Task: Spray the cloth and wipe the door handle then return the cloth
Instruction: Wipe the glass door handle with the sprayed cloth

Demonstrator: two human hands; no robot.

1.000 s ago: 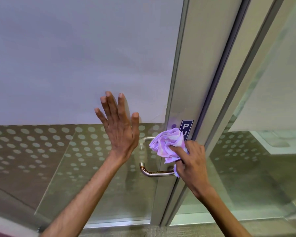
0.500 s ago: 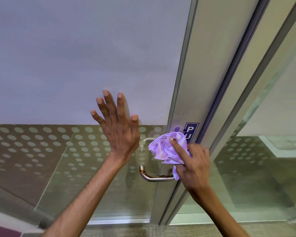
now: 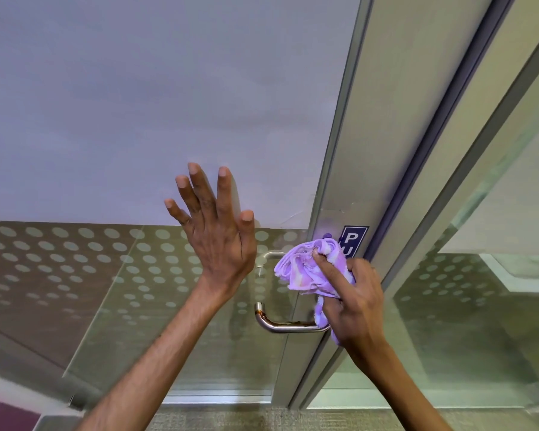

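Purple cloth (image 3: pixel 311 269) bunched in right hand (image 3: pixel 355 303), pressed on door handle (image 3: pixel 288 325) at 5 o'clock; left hand (image 3: pixel 218 231) splayed flat on frosted, dotted glass door (image 3: pixel 106 119). Index finger now curled deeper into cloth than earlier.

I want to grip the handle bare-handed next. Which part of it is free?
The lower bend and bottom bar of the door handle are bare, between the left hand and right hand. The upper part is crowded: the purple cloth covers it.
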